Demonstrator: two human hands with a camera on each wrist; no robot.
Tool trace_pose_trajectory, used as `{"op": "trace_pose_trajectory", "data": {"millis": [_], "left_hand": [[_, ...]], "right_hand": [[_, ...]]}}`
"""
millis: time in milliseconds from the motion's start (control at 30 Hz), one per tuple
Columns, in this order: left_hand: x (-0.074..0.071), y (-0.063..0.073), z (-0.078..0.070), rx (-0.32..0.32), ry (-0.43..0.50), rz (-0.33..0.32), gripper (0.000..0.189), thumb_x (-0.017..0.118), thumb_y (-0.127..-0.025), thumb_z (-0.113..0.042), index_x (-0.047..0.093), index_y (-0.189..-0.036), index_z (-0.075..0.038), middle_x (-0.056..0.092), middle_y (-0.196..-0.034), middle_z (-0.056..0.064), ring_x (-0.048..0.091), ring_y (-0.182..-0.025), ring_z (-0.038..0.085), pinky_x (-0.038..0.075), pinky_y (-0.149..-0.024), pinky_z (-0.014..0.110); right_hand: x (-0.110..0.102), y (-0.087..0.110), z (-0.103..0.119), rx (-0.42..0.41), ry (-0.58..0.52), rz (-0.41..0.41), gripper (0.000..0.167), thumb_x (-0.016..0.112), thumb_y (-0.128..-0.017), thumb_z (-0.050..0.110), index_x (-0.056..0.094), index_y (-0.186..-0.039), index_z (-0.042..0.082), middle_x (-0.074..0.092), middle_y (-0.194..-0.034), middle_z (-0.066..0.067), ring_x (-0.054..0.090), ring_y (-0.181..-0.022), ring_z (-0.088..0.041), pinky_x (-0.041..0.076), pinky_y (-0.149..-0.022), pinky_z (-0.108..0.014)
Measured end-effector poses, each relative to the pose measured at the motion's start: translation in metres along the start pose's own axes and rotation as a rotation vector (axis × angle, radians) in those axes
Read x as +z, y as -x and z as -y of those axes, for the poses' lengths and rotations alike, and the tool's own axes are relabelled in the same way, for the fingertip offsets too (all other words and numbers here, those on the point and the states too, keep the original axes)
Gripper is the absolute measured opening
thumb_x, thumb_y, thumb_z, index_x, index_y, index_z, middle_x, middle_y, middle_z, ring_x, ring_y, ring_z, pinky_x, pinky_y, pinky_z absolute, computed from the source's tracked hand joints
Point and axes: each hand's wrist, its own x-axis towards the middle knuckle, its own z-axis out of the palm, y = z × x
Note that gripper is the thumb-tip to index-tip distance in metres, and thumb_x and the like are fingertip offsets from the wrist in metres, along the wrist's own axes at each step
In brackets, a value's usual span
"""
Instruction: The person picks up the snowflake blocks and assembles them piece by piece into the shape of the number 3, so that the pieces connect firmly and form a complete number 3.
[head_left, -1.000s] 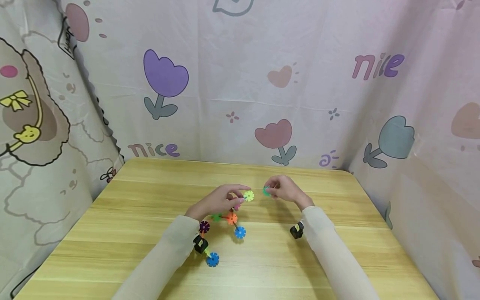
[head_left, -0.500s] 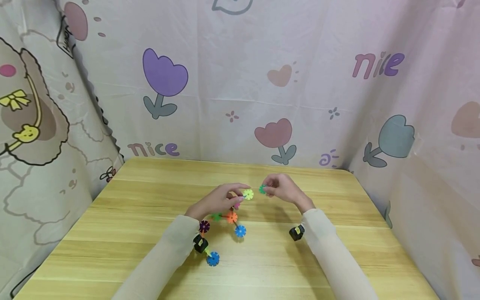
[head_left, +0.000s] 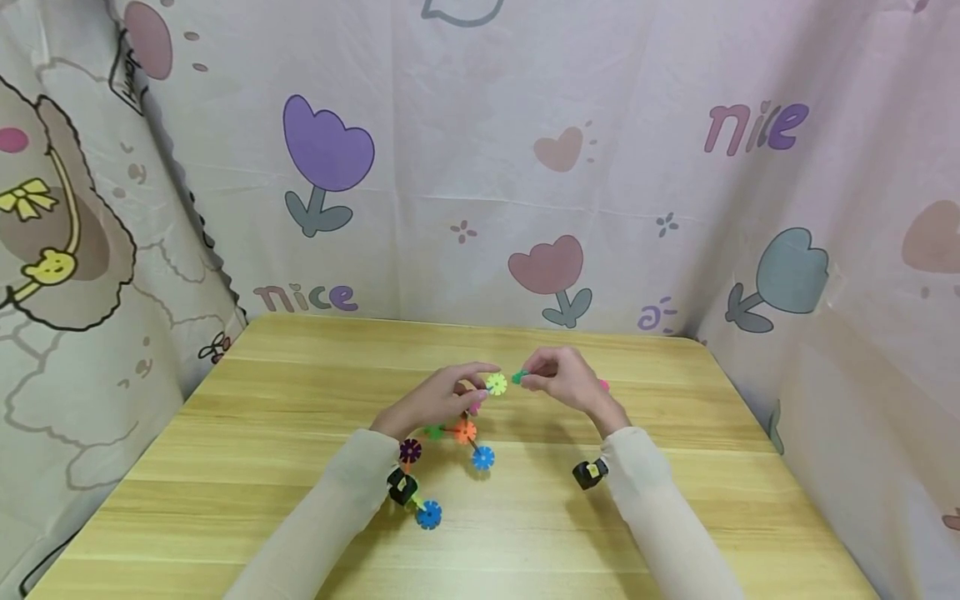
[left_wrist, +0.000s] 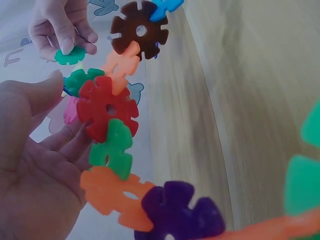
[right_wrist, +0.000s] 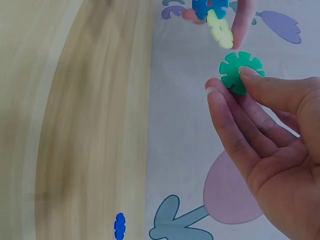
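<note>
Green plastic: we pinch a notched disc (right_wrist: 233, 72) between the thumb and fingers of our right hand (head_left: 562, 379). Our left hand (head_left: 442, 396) grips a chain of linked discs (left_wrist: 97, 110), whose yellow disc (head_left: 497, 384) sits near the green one with a gap between. The chain also takes in an orange disc (head_left: 465, 427), a purple disc (head_left: 410, 457) and, beside our left forearm, a blue disc (head_left: 429, 518); we cannot tell whether these touch the wood. Cream sleeves (head_left: 330, 500) cover our forearms, and a small black cube (head_left: 589, 475) sits at each wrist. A pink piece (head_left: 604, 385) shows from behind our right wrist.

Beneath us spreads the table (head_left: 525, 533), pale yellow wood grain running crosswise in bands, soft shadows of our arms falling on it, its far right corner rounded. Pale printed drapes (head_left: 450, 125) hang behind it and at both sides, creased by faint fold lines. Behind the table we see a purple tulip (head_left: 327, 150), a pink tulip (head_left: 547, 267) and the word "nice" printed twice. A cartoon figure (head_left: 92, 233) with a yellow bow (head_left: 27, 198) fills the left drape; rightward, a blue-grey tulip (head_left: 791, 271) stands beside a shaded fold.
</note>
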Motion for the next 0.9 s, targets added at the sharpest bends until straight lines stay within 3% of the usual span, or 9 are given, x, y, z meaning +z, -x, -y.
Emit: {"op": "trace_pose_trajectory", "data": {"millis": [167, 233, 400, 567, 733, 900], "left_hand": [[0.001, 0.000, -0.001, -0.005, 0.001, -0.017, 0.046, 0.056, -0.108, -0.020, 0.049, -0.153, -0.028, 0.062, -0.127, 0.018, 0.070, -0.096, 0.041, 0.055, -0.068, 0.031], [0.001, 0.000, -0.001, 0.000, 0.001, -0.014, 0.046, 0.055, -0.108, -0.020, 0.048, -0.153, -0.028, 0.061, -0.129, 0.021, 0.070, -0.096, 0.042, 0.054, -0.066, 0.030], [0.001, 0.001, -0.002, -0.004, 0.007, -0.010, 0.046, 0.055, -0.108, -0.019, 0.048, -0.153, -0.028, 0.060, -0.131, 0.025, 0.069, -0.098, 0.043, 0.054, -0.065, 0.029], [0.001, 0.001, -0.003, -0.003, 0.008, -0.016, 0.045, 0.054, -0.108, -0.018, 0.049, -0.152, -0.027, 0.061, -0.132, 0.023, 0.069, -0.097, 0.042, 0.054, -0.064, 0.028], [0.003, 0.001, -0.003, 0.002, 0.021, -0.029, 0.043, 0.055, -0.108, -0.015, 0.051, -0.150, -0.024, 0.063, -0.131, 0.018, 0.070, -0.097, 0.041, 0.059, -0.071, 0.037], [0.004, 0.001, -0.002, 0.030, 0.028, -0.039, 0.041, 0.054, -0.108, -0.012, 0.052, -0.148, -0.020, 0.065, -0.128, 0.022, 0.069, -0.094, 0.042, 0.061, -0.075, 0.049]], "right_hand": [[0.003, 0.002, 0.002, -0.014, -0.036, -0.009, 0.006, 0.079, -0.090, 0.006, 0.076, -0.093, 0.002, 0.077, -0.094, -0.017, 0.078, -0.088, -0.029, 0.064, -0.081, -0.040], [0.005, 0.003, 0.001, -0.017, -0.042, -0.012, 0.005, 0.079, -0.090, 0.005, 0.076, -0.093, 0.002, 0.077, -0.094, -0.017, 0.078, -0.088, -0.030, 0.064, -0.081, -0.041], [0.009, 0.005, 0.001, -0.023, -0.020, -0.023, 0.005, 0.079, -0.090, 0.005, 0.076, -0.092, 0.002, 0.078, -0.093, -0.014, 0.078, -0.087, -0.025, 0.064, -0.078, -0.029], [0.014, 0.008, -0.002, -0.037, -0.006, -0.065, 0.005, 0.079, -0.089, 0.004, 0.076, -0.093, 0.001, 0.078, -0.094, -0.011, 0.077, -0.085, -0.018, 0.063, -0.078, -0.028], [0.019, 0.010, -0.005, -0.044, -0.008, -0.083, 0.006, 0.078, -0.090, 0.004, 0.076, -0.093, -0.001, 0.078, -0.097, -0.012, 0.077, -0.087, -0.018, 0.063, -0.079, -0.028], [0.022, 0.012, -0.004, -0.057, 0.044, -0.103, 0.006, 0.079, -0.090, 0.006, 0.075, -0.092, 0.002, 0.077, -0.092, -0.009, 0.075, -0.084, -0.015, 0.063, -0.079, -0.027]]}}
